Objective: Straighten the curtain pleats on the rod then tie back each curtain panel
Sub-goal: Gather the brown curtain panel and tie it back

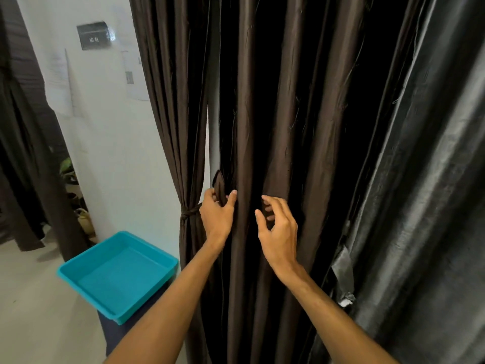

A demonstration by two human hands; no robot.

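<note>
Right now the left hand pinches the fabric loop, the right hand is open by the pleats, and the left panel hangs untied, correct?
Not quite. The head view shows the left panel already gathered by a tie. The rest holds: the left hand pinches the fabric loop, the right hand is open by the pleats.

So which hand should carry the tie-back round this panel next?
Left, probably. The left hand pinches the tie-back strap at the edge of the curtain panel; the right hand hangs open before it, holding nothing.
</note>
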